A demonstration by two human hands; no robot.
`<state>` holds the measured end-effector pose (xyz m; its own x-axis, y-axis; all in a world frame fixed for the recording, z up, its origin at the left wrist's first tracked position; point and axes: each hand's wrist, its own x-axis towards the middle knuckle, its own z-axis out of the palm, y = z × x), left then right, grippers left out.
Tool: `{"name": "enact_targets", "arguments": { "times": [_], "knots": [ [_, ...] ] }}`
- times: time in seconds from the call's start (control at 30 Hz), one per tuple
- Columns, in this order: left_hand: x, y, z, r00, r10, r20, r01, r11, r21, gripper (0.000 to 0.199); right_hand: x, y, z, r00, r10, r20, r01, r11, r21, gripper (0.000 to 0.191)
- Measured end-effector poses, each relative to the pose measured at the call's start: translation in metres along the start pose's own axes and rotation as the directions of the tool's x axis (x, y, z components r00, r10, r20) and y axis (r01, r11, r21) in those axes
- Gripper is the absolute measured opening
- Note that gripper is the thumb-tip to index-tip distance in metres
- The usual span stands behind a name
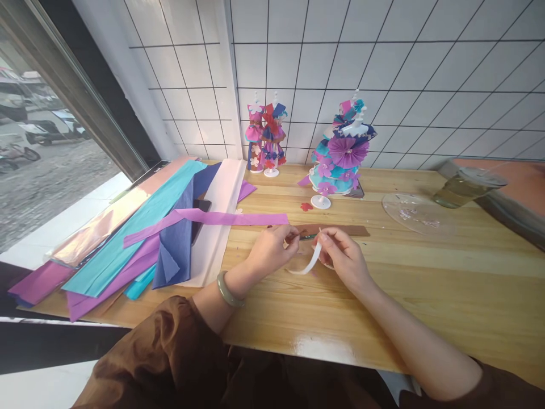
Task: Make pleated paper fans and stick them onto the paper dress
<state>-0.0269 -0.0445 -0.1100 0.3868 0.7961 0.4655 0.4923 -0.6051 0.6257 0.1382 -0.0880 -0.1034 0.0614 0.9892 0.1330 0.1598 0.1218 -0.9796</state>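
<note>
My right hand [344,255] is closed in a pinch on a narrow white strip [314,262], which curls down toward the table. Just left of it, my left hand [275,247] has thumb and fingertips pressed together; whatever is between them is too small to make out. Behind both hands lies a brown paper strip [351,230], with a dark thin object [308,237] near the fingertips. A long purple crepe paper strip [251,218] stretches from the paper pile to just above my left hand.
Folded crepe paper sheets [140,227] in several colours cover the table's left side, with a dark phone [200,221] partly under them. Small dress stands [272,142] and a larger one [340,153] stand by the tiled wall. At right are a clear plate [394,213] and a cup [462,190].
</note>
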Motion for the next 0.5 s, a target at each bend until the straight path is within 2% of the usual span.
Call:
{"name": "enact_targets", "arguments": {
  "times": [0.13,0.23,0.5],
  "knots": [
    [-0.0002,0.0008,0.0004,0.998,0.068,-0.014,-0.066,0.993,0.102,0.013,-0.0033,0.0014,0.0052,0.999,0.007,0.054,-0.002,0.995,-0.101,0.026],
    [-0.001,0.0016,0.0014,0.994,0.109,-0.014,-0.106,0.983,0.151,0.01,-0.0041,0.0022,0.0084,0.997,0.017,0.073,-0.009,0.994,-0.112,0.026],
    [-0.0021,0.0029,0.005,0.977,0.211,0.014,-0.207,0.94,0.272,0.012,-0.0028,-0.0011,0.0099,0.993,0.111,0.027,-0.108,0.991,-0.077,0.027]
  ]
}}
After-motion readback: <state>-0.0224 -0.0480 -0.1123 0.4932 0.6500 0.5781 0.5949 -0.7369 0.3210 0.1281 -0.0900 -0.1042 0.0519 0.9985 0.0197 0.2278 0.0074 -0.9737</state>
